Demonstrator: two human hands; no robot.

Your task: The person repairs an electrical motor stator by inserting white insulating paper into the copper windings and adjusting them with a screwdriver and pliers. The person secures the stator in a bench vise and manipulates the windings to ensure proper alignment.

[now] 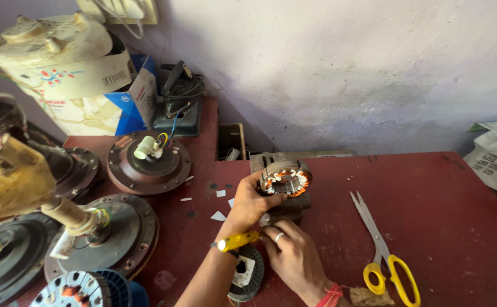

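A small motor stator (286, 177) with copper windings and a grey metal core sits tilted on a dark block (294, 207) on the red table (430, 193). My left hand (248, 202) grips the stator's left side, fingers curled over its rim. Just below it, my right hand (294, 256), with a ring and a red thread at the wrist, has its fingers closed at the block's base. A yellow-handled tool (237, 241) lies across my left wrist, its front end in my right hand's fingertips. The tool's tip is hidden.
Yellow-handled scissors (382, 250) lie to the right. A dark wire spool (247, 276) sits under my forearms. Several brown fan motor housings (149, 162) crowd the left side, with small white paper slips (219, 216) near them. A cardboard box (98, 99) and wall stand behind.
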